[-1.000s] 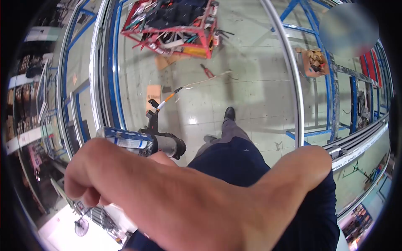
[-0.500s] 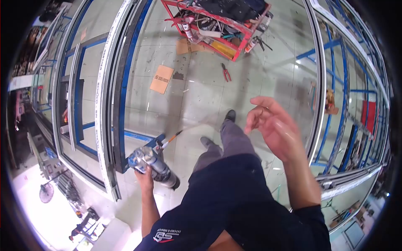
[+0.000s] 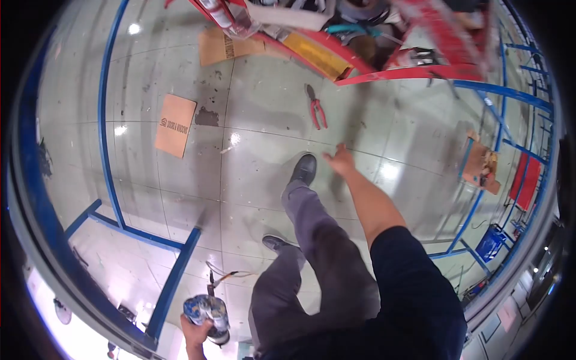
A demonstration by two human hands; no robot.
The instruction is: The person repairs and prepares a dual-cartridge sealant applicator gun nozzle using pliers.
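Observation:
My left hand (image 3: 195, 336), low at the left, grips a stained silver twin-cylinder tool (image 3: 207, 309) with blue smears on its rounded ends. A thin tube with an orange section (image 3: 227, 275) sticks out from it. My right hand (image 3: 341, 162) is stretched forward over the floor, fingers apart, holding nothing. Just beyond it in view, red-handled pliers (image 3: 318, 114) lie on the tiles, apart from the hand. The dark jaws of the pliers point away from me.
A red trolley (image 3: 372, 75) loaded with tools and tubes stands ahead. Cardboard pieces (image 3: 176, 126) lie on the floor at left. Blue metal frames (image 3: 171, 288) rise on both sides, with a cardboard box (image 3: 480, 165) at right. My shoes (image 3: 304, 169) are on the tiles.
The view has moved forward and down, bringing the trolley and pliers closer. My right arm has extended from near my body towards the pliers. My left hand keeps the tool, now lower in view.

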